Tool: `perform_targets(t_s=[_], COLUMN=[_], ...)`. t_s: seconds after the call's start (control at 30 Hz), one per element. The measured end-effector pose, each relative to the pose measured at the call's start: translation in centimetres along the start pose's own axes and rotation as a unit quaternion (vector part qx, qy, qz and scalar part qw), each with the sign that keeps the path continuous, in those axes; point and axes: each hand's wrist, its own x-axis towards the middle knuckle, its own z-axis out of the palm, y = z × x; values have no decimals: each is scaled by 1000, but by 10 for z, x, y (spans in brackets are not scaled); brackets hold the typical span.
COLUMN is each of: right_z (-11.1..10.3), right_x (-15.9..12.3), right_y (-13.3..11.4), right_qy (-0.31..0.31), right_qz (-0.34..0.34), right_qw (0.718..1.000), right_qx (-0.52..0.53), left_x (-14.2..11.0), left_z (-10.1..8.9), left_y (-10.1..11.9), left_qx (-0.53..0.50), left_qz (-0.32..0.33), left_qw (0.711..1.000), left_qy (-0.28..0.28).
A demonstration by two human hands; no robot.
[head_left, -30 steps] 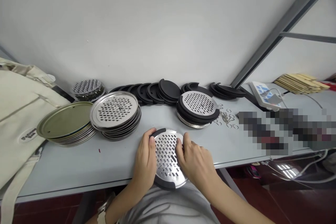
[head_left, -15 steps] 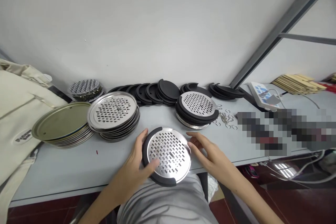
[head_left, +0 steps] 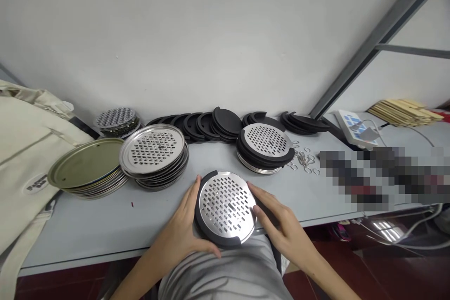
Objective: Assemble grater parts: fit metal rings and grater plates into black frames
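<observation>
The left hand (head_left: 179,229) and right hand (head_left: 281,229) grip opposite edges of a perforated steel disc (head_left: 225,208) with spread fingers. Its black rim overhangs the front edge of the table (head_left: 87,229). Beyond the disc lie a plate stack (head_left: 153,150), a black-rimmed stack (head_left: 265,143), and loose black rims (head_left: 191,126); small metal rings (head_left: 302,159) lie farther right.

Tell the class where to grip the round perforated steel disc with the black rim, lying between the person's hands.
Grip the round perforated steel disc by its edge from both sides: left hand on the black rim, right hand opposite. It lies flat and thin, so its face offers no hold.
</observation>
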Motion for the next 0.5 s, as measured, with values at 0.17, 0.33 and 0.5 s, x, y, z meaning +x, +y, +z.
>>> perform_targets(t_s=[0.17, 0.33, 0.5], right_z=[0, 0, 7], right_x=[2, 15, 31], right_y=[-2, 0, 4], right_qy=[1, 11, 11], right_qz=[2, -13, -22], right_qw=[1000, 1000, 1000], right_qx=[5, 9, -12], left_x=[-1, 5, 11], left_z=[-2, -4, 0], left_y=[1, 2, 3], left_qx=[-16, -29, -27], left_qz=[-1, -18, -31], left_qw=[1000, 997, 996], left_qy=[27, 63, 83])
